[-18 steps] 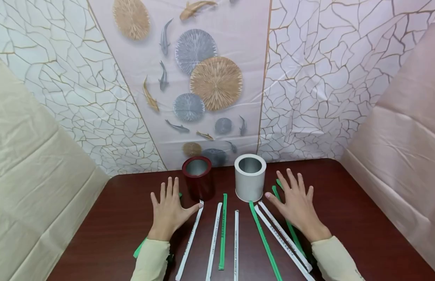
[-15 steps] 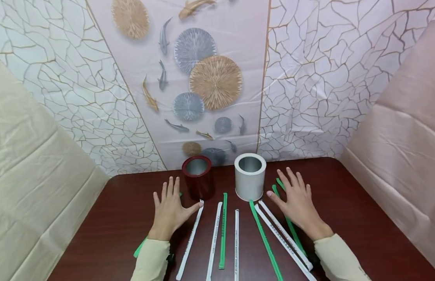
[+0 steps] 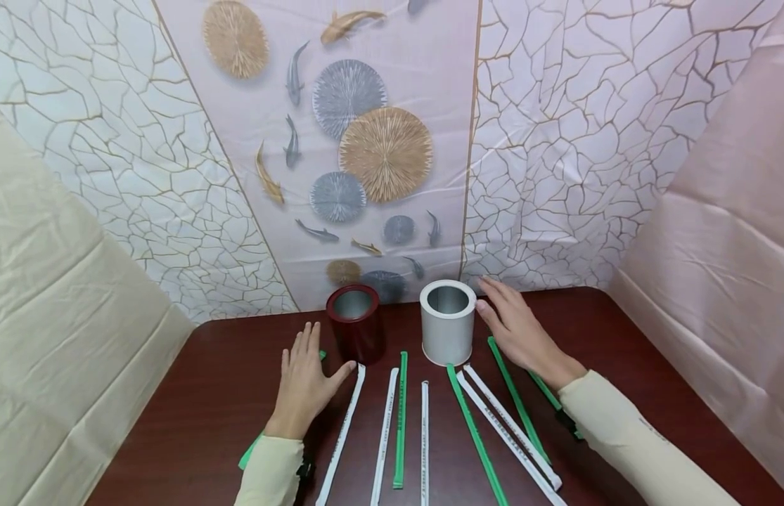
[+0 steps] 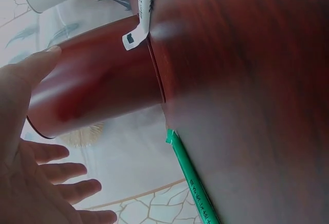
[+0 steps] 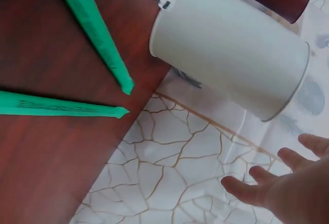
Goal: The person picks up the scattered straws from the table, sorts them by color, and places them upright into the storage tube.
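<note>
My right hand (image 3: 524,334) is held with fingers extended at the right side of a white can (image 3: 446,341), its thumb tip right at the can's rim. In the right wrist view the fingers point toward the can's open end. My left hand (image 3: 301,393) spreads its thumb and fingers in front and to the left of a dark red can (image 3: 360,337). From the left wrist view, the thumb overlaps the red can's side. A white wrapped straw (image 3: 342,436) lies beside the left hand. Beneath that hand runs a green wrapped straw (image 4: 193,183), partly hidden in the head view.
Several more wrapped straws, white (image 3: 385,429) and green (image 3: 477,436), lie fanned out on the dark red table (image 3: 176,422). Two green ones, including this green straw (image 3: 517,397), are near the right forearm. A patterned cloth (image 3: 392,154) hangs behind the cans.
My right hand has moved left and forward, from over the green straws to the white can's rim, its fingers closer together. The left hand has barely moved.
</note>
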`<state>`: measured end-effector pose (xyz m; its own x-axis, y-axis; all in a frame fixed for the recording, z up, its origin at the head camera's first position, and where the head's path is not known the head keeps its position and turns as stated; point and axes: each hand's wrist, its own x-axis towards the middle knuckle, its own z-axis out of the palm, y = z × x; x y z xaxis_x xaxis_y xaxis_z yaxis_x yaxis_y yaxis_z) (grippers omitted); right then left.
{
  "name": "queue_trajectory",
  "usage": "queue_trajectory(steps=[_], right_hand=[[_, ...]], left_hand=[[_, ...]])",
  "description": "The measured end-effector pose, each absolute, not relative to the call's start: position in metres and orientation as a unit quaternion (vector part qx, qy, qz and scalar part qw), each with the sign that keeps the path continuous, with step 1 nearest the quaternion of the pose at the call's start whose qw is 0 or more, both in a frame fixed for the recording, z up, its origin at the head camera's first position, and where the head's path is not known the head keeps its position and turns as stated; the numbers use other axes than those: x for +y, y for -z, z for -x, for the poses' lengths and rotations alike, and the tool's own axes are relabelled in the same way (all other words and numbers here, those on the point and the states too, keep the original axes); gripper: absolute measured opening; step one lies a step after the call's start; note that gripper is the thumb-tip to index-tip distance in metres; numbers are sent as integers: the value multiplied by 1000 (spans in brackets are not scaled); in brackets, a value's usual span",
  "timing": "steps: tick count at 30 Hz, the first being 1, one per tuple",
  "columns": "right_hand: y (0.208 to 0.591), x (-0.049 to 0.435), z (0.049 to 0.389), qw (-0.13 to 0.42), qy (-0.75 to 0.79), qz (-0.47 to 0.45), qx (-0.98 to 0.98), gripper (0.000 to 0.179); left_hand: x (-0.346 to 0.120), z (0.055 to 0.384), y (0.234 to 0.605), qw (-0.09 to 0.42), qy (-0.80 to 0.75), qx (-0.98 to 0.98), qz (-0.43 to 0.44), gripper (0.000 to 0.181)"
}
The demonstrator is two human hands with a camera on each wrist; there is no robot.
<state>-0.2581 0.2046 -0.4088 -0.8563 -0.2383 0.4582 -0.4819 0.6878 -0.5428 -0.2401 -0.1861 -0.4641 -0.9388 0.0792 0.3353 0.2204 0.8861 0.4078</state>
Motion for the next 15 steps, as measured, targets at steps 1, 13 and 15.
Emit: queue_trajectory(steps=[1, 13, 15], right_hand=[[408, 201, 262, 173, -340, -206, -901, 58], [416, 177, 295, 103, -323, -193, -921, 74], [418, 175, 297, 104, -328, -188, -920, 72]], left_hand=[[-186, 240, 464, 156, 229, -958, 79, 108], [-188, 238, 466, 164, 247, -952, 73, 86], [-189, 238, 465, 166, 249, -951, 74, 83]])
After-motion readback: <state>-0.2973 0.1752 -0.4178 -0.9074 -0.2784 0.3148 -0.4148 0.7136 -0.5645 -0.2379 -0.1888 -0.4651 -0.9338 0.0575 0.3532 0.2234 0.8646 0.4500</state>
